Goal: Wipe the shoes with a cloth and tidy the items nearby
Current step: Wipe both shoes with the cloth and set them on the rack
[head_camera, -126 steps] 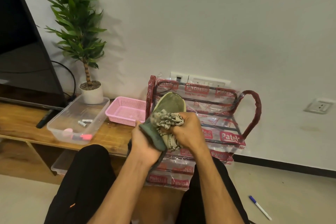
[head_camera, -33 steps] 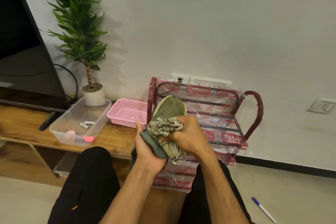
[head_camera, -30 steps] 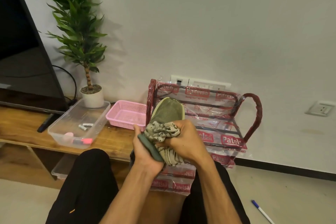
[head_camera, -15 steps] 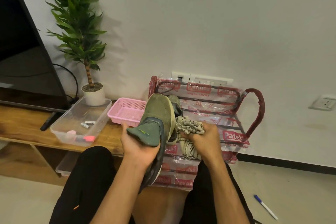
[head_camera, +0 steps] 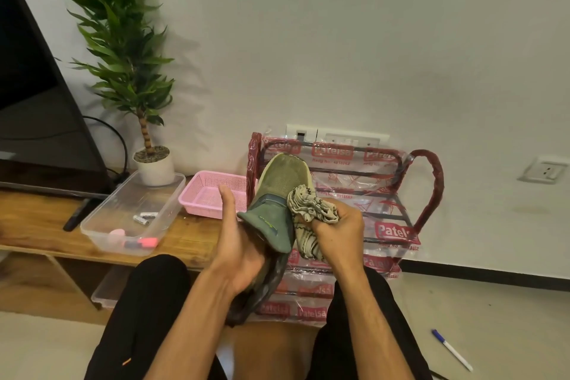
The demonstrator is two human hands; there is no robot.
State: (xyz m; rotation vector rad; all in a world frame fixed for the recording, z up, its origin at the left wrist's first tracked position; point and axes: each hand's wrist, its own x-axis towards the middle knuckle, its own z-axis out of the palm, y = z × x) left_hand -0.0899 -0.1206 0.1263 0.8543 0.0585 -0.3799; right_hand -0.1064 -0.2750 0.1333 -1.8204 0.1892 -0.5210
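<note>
The olive-green mesh sneaker (head_camera: 282, 177) is held up in front of the red-wrapped metal shoe rack sheathed in printed plastic film (head_camera: 430, 182). Its toe points up and away, and its dark sole is turned down toward the person's lap. The left hand (head_camera: 239, 259) grasps the heel end, with the thumb stretched up along the near side. The right hand (head_camera: 337, 230) is clenched around a bunched beige cloth with dark stripes (head_camera: 308, 210). The cloth touches the shoe's right flank, just beside the tongue.

A second ago the cloth was bundled over the collar and heel, and both hands were packed so close that most of the shoe was hidden. Since then the sneaker has been rolled so that its upper and tongue face the camera. The cloth came off to the right for a moment and is now back against the side. I read this as the heel area being finished and the wiping moving to a fresh panel. This shoe looks partly cleaned and is not yet ready to go onto the rack.

The tidying looks untouched. Left of the rack, on the wooden surface (head_camera: 34, 219), sits a pink perforated plastic basket (head_camera: 202, 196). Further left of the rack is a clear plastic tub (head_camera: 92, 227) holding two small batteries (head_camera: 145, 217) and some pink items. Right of the rack, a white pen with a blue cap (head_camera: 452, 350) lies loose on the floor.
</note>
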